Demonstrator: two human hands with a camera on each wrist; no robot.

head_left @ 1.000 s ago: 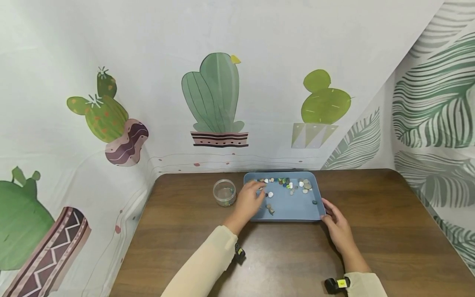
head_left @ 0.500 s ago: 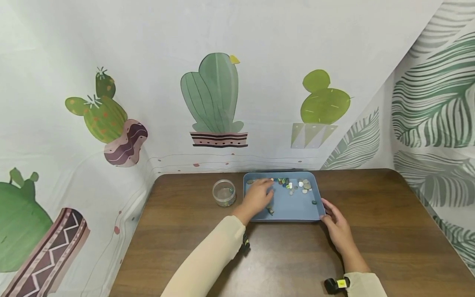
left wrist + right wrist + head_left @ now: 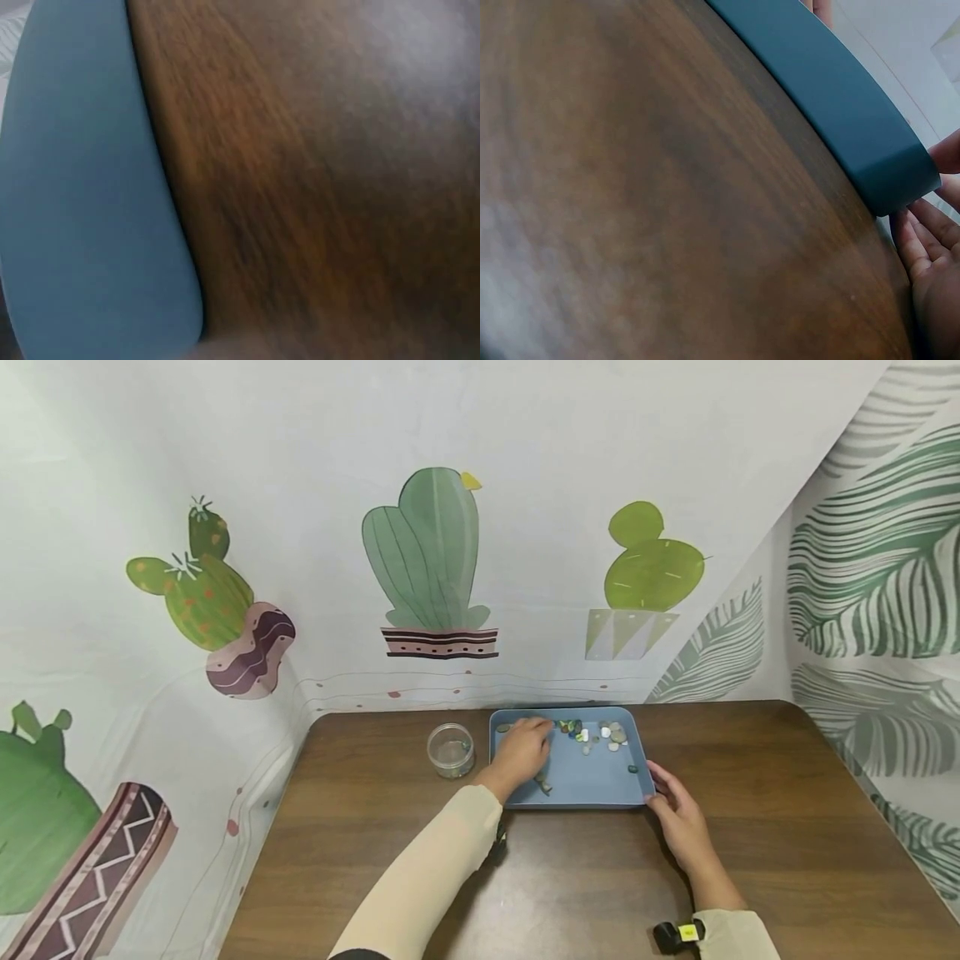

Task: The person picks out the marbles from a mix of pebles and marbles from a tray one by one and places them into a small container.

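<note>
A shallow blue tray (image 3: 596,785) with scattered pebbles stands at the back of the table. Over its left half, my left hand (image 3: 522,750) reaches down with bent fingers, covering some pebbles; I cannot tell whether it pinches one. Right of those fingers lies a cluster of dark and coloured pebbles (image 3: 572,727), then grey and white pebbles (image 3: 617,735). Brownish pebbles (image 3: 543,786) lie beneath the left wrist. My right hand (image 3: 684,827) grips the tray's front right corner, thumb at the rim and fingers along the outside, as the right wrist view also shows.
A round clear jar (image 3: 451,752) with a few small things inside stands left of the tray. A dark green pebble (image 3: 632,769) lies alone near the tray's right wall. Behind the brown wooden table (image 3: 585,877) hangs a cactus-print cloth (image 3: 540,543).
My left hand has moved right and further over the tray, now covering the white pebbles seen before, and an oval pebble at the back left corner has come into view. The right hand keeps its place.
</note>
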